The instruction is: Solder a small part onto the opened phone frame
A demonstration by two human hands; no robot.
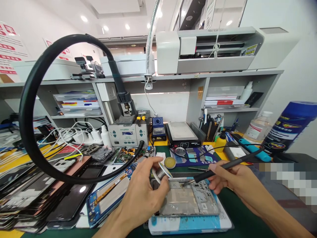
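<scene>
My left hand grips a spool of solder wire between thumb and fingers, above the far left part of a grey metal phone frame. That frame lies flat on a blue and white box. In my right hand is a soldering iron, held like a pen. Its tip points left and down at the upper part of the frame; whether it touches cannot be told. A pair of tweezers lies just behind the iron. Left of my hand rests a blue phone frame.
Stacked phone parts fill the left. A thick black hose arches from a grey rework station. A hot plate stands at the back. A tin of yellowish paste sits near my left fingers. A blue spray can stands right.
</scene>
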